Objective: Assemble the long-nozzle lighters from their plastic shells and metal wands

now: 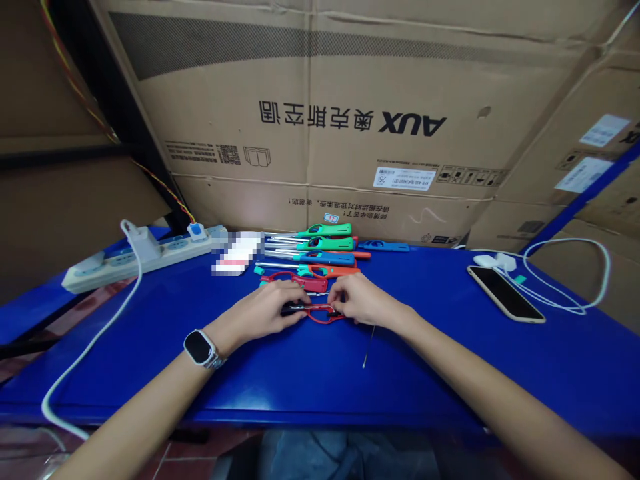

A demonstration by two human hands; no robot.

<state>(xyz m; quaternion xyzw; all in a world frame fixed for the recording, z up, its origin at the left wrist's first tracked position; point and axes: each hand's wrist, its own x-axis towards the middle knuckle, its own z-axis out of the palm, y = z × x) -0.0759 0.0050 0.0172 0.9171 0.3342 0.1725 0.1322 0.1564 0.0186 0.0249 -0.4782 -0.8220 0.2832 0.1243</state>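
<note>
Hands (270,310) (361,300) grip red lighter shell (324,313) on blue table (450,360).

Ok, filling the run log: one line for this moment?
left hand: grips red lighter | right hand: grips red lighter | lighter: on blue table | behind: more lighters

One view only is given, taken from the head and aimed forward and down at close range. The left hand (265,310) and right hand (363,300) are framed at centre. The desk (450,373) is spread across the lower half and a cardboard box (320,100) fills the upper half.
</note>
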